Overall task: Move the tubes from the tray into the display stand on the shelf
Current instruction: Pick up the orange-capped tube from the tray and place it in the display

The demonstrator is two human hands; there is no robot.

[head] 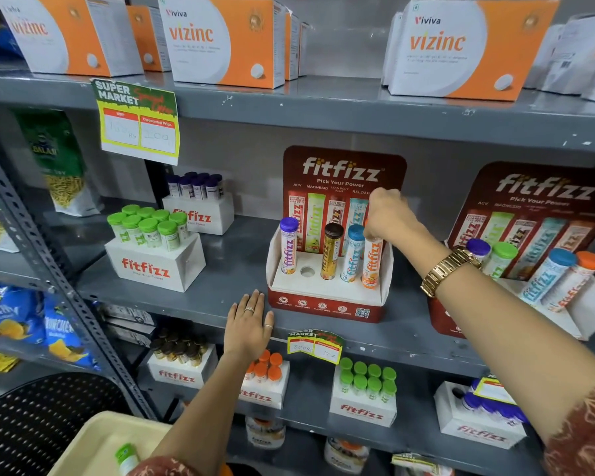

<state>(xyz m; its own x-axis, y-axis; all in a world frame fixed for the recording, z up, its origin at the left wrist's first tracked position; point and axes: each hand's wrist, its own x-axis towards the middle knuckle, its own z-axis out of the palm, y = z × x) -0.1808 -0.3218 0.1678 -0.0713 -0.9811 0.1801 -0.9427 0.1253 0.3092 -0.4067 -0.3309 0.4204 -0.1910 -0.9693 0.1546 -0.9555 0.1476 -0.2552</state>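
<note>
Grey metal shelving (241, 266) fills the view, w/ white-and-orange boxes (227, 42) lined up on the top shelf and a yellow price tag (140, 130) hung from that shelf's front edge.

On the middle shelf, close to its front edge, the red display stand (327, 297) is seen – a backboard behind, a white holed base in front. Four tubes are stood upright in it: a purple-capped tube (288, 245) at the left end, then an empty hole (307, 271), a brown-capped tube (331, 250), a blue-capped tube (352, 252) and an orange tube (371, 262) at the right end.

The right hand (387, 214) is closed over the top of the orange tube, so its cap is hidden; the tube's lower end is seated in the stand. A gold watch (447, 271) is worn on that wrist.

The left hand (249, 324) is laid flat and open on the shelf's front edge, just left of the stand's front corner – nothing is held; whether it touches the stand can't be told.

At the bottom left corner of the view a cream tray (97, 444) is partly seen, w/ one green-capped tube (128, 458) lying in it, beside the left forearm.

A second stand (529, 255) is set well to the right on the same shelf.
</note>
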